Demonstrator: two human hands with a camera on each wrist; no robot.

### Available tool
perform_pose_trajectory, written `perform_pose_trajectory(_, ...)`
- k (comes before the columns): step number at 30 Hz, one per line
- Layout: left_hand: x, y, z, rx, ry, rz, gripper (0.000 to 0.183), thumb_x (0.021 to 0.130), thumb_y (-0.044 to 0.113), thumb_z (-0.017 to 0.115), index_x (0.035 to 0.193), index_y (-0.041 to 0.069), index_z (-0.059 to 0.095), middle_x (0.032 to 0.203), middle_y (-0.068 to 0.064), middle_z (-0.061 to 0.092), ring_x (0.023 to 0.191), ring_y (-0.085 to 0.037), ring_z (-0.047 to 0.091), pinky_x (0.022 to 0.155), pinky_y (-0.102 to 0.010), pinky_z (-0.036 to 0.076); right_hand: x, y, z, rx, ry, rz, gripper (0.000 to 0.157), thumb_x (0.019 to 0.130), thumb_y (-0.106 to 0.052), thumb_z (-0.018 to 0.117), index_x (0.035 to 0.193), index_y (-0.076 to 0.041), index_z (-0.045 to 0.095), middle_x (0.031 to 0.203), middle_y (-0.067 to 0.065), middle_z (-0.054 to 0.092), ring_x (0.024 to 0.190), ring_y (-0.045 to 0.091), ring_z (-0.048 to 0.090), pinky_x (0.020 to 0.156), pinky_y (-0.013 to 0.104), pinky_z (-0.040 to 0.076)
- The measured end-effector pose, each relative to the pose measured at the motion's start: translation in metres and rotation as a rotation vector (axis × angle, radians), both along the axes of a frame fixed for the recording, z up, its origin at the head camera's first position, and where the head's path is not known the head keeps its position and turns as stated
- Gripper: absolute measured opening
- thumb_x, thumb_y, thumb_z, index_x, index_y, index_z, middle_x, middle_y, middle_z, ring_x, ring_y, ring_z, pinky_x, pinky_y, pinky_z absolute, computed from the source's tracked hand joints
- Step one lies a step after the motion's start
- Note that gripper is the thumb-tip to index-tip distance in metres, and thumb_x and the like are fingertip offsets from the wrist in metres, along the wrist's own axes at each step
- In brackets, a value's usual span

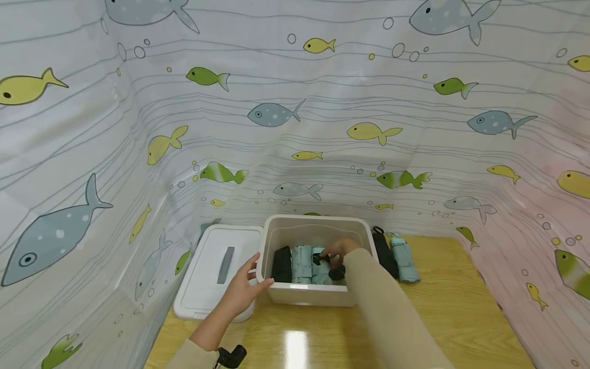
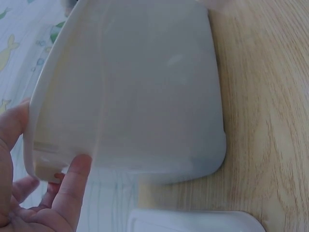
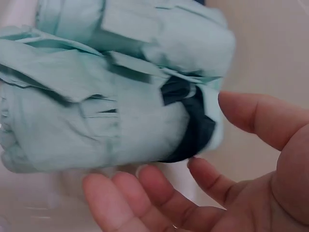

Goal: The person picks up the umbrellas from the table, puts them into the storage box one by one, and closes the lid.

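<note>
My left hand (image 1: 243, 288) grips the near left corner of a white storage box (image 1: 308, 294), thumb and fingers on either side of it; the left wrist view shows the box wall (image 2: 154, 96) up close. Inside lie a black folded umbrella (image 1: 281, 265) and two pale green ones. My right hand (image 1: 340, 249) reaches in over the right-hand pale green umbrella (image 1: 320, 271). In the right wrist view, its loosely spread fingers (image 3: 108, 200) lie along that umbrella's side, the thumb near the end with a dark strap (image 3: 195, 123).
A white lid (image 1: 203, 277) with a grey handle lies left of the box. To its right, a black folded umbrella (image 1: 385, 252) and a pale blue-green one (image 1: 405, 261) lie on the wooden table (image 1: 461, 307). A fish-patterned sheet (image 1: 332, 102) encloses the back and sides.
</note>
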State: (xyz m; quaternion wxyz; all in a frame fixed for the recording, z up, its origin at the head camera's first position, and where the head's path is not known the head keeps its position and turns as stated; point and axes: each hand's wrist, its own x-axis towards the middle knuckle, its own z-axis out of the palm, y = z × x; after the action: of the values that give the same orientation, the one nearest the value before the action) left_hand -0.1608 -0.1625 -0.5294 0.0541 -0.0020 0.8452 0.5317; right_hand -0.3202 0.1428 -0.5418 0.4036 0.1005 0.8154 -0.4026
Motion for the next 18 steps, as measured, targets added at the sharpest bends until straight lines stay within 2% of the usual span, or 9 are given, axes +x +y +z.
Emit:
perform_pose_trajectory(3,0.0,0.0,0.002,-0.004,0.003,-0.004,0.092,0.085,0.042,0.08,0.158,0.018,0.03,0.146,-0.021,0.045,0.125,-0.04,0.052,0.093,-0.052,0.051,-0.002,0.0,0.012,-0.037,-0.012,0.001,0.063,0.099,-0.031,0.062,0.147,0.005,0.042,0.152,0.023,0.04,0.118,0.039,0.058,0.107,0.055,0.04)
perform_pose_trajectory(5,-0.001,0.0,0.002,-0.006,0.005,-0.007,0.092,0.085,0.042,0.08,0.158,0.017,0.03,0.146,-0.022,0.044,0.125,-0.04,0.052,0.093,-0.053,0.051,-0.001,0.0,0.021,-0.052,-0.01,0.001,0.066,0.098,-0.034,0.061,0.147,0.006,0.041,0.148,0.026,0.043,0.118,0.041,0.057,0.104,0.051,0.044)
perform_pose_trajectory(9,-0.001,0.0,0.001,-0.001,0.003,-0.007,0.092,0.085,0.042,0.08,0.159,0.018,0.03,0.147,-0.022,0.044,0.126,-0.041,0.051,0.094,-0.053,0.051,0.004,0.001,0.044,-0.042,0.017,0.011,0.072,0.094,-0.041,0.064,0.143,0.008,0.044,0.134,0.03,0.054,0.109,0.04,0.061,0.088,0.043,0.053)
perform_pose_trajectory(12,-0.001,0.0,0.001,-0.001,0.003,-0.007,0.092,0.085,0.042,0.08,0.158,0.019,0.031,0.146,-0.022,0.044,0.126,-0.042,0.051,0.095,-0.054,0.05,0.01,0.003,0.059,-0.038,0.034,0.023,0.073,0.093,-0.044,0.065,0.141,0.007,0.047,0.13,0.03,0.057,0.102,0.037,0.064,0.077,0.039,0.054)
perform_pose_trajectory(18,0.001,-0.001,0.001,-0.023,0.011,-0.002,0.092,0.085,0.045,0.079,0.158,0.019,0.031,0.146,-0.021,0.045,0.127,-0.043,0.051,0.095,-0.055,0.05,0.024,0.011,0.085,-0.04,0.107,0.071,0.066,0.092,-0.047,0.066,0.133,0.002,0.055,0.116,0.024,0.064,0.101,0.039,0.065,0.077,0.043,0.057)
